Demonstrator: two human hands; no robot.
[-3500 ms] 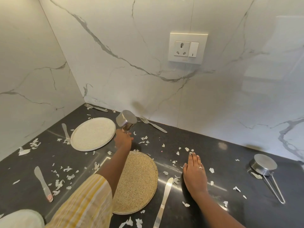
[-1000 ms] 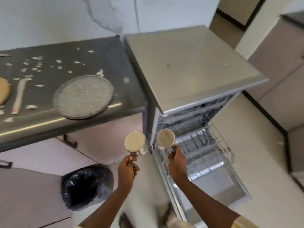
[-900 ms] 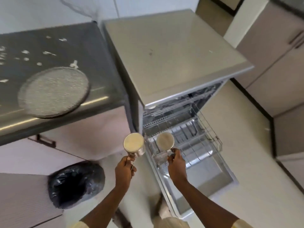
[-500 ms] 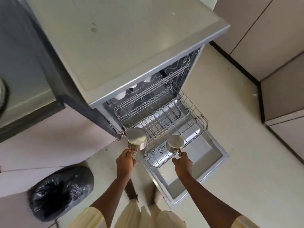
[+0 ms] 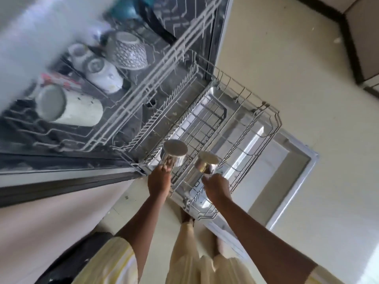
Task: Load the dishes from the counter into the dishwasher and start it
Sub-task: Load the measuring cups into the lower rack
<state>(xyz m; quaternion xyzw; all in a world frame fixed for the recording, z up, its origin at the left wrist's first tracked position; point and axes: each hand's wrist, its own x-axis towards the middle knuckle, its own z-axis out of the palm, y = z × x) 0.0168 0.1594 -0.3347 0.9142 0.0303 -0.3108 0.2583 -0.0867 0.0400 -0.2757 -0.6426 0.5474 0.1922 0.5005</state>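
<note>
Steel cups (image 5: 175,153) upside-down, 1 per hand, over lower rack (image 5: 242,128)

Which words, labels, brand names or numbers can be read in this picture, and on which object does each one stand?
No text can be read.
Red and white packet in the upper rack: it may bear print, too blurred to read.
Steel cups in the left hand and right hand: no marking shows.
Patterned bowl: decoration only, no letters.
</note>
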